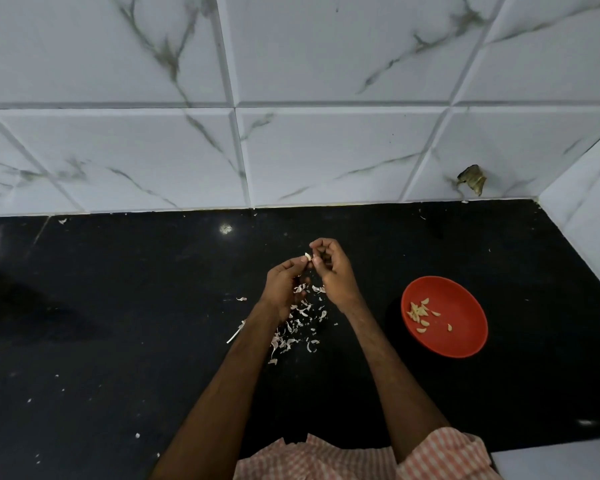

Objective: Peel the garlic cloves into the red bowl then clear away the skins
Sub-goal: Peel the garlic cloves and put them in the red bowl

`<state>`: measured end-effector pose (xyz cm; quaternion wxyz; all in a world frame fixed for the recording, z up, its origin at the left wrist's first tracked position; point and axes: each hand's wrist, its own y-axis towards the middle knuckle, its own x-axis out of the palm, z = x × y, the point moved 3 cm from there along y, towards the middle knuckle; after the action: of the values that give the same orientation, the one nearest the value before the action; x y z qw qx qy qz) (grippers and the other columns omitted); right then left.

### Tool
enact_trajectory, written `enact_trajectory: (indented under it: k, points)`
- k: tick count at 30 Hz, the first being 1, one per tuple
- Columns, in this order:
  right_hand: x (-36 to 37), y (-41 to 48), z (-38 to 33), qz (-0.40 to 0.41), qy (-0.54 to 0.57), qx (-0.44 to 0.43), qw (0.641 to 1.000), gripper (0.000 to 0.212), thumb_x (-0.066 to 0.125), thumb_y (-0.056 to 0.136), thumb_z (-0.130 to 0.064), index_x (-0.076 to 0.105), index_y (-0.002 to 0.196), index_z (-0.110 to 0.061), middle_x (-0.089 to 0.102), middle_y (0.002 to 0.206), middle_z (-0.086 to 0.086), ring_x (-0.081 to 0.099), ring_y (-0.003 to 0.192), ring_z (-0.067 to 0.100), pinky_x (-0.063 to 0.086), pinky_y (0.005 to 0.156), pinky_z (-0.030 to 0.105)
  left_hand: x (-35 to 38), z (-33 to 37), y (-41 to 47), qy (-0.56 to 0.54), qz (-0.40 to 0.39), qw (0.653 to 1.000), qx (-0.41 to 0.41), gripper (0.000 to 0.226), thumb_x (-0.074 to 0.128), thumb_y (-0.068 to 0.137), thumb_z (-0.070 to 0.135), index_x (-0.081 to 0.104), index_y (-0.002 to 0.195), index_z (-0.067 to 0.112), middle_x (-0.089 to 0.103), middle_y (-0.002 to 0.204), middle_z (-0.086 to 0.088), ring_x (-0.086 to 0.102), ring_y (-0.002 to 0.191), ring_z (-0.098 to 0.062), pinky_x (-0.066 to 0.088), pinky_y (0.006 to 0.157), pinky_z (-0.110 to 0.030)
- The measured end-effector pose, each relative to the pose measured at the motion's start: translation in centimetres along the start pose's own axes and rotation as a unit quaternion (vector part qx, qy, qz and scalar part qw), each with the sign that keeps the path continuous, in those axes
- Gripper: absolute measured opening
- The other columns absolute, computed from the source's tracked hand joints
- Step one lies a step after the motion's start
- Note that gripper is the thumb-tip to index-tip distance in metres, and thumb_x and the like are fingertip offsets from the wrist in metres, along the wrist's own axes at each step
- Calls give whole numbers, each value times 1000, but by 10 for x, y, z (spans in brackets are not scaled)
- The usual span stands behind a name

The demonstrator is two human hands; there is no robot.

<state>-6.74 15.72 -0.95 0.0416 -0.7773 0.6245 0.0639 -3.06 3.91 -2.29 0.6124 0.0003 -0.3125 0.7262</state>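
Nearest me, my checked cloth (326,459) at the edge, both forearms reaching out over the black counter (118,341). Just beyond, a scatter of garlic skins (298,327) lies beneath my wrists. Above it, my left hand (284,285) pinches a garlic clove (307,256) at its fingertips, and my right hand (333,271) nips the same clove with thumb and forefinger, its other fingers curled in. Off right, apart from my hands, sits the red bowl (465,306), peeled cloves (420,313) inside. Farthest back, the marbled tile wall (326,150), with a brown scrap (471,180) at its foot, far right.
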Motion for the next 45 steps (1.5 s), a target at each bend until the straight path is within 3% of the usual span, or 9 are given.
enact_trajectory:
  k: [3,7,13,15,19,25,35,41,45]
  points:
    - [0,-1,1,-5,21,10,1000,26,52,99,-1,57,117,-18,60,112,-5,59,100,-3,51,87,18,-1,-1,3,-9,4,1000,-6,14,60,96,22,71,100,16,70,92,3,56,70,-7,42,50,-19]
    - [-1,0,5,-11,66,45,997,26,51,99,0,56,120,-14,61,111,-1,60,103,8,52,91,24,-1,-1,5,-17,7,1000,-2,15,58,97,22,71,100,16,71,90,3,56,69,-7,42,50,-20]
    - [-1,2,9,13,65,62,996,22,50,98,-1,58,114,-13,58,100,1,53,85,13,46,75,25,-5,0,8,-38,29,999,17,11,59,97,20,70,95,18,68,84,7,54,64,-6,40,48,-19]
    - [-5,4,10,39,19,49,998,20,52,97,-3,61,106,-17,59,94,-1,51,77,15,44,71,27,-9,0,9,-31,38,998,30,10,60,96,21,70,96,19,67,84,8,54,64,-5,39,49,-19]
    - [-5,9,4,41,-135,-3,990,7,61,96,-15,67,94,-15,66,93,-3,62,84,6,49,75,16,-11,-4,13,20,43,997,57,11,61,96,17,69,101,12,65,84,4,52,63,-5,40,47,-18]
    - [-2,9,0,37,-246,-57,967,2,68,90,-16,67,89,-16,65,86,-6,62,76,6,56,70,26,-11,-2,15,95,54,986,125,7,63,95,11,69,94,7,63,74,0,54,61,-6,42,47,-17]
    - [-7,0,-5,7,-360,-47,932,14,68,88,-31,58,82,-24,58,81,-10,50,67,0,32,58,16,-8,2,12,195,36,967,163,7,65,93,10,68,96,4,70,85,-8,65,66,-9,49,45,-20]
    - [-11,0,-2,11,-317,-46,947,8,68,88,-32,64,87,-25,63,84,-11,61,76,4,55,67,31,-3,7,12,175,38,974,138,8,64,95,10,67,95,3,68,78,-9,64,63,-11,46,38,-22]
    - [-12,1,-2,10,-293,-58,954,8,73,86,-25,69,92,-21,66,87,-11,63,77,4,59,71,33,-4,7,11,173,53,976,118,10,60,97,9,65,98,1,63,73,-5,59,54,-4,45,37,-20]
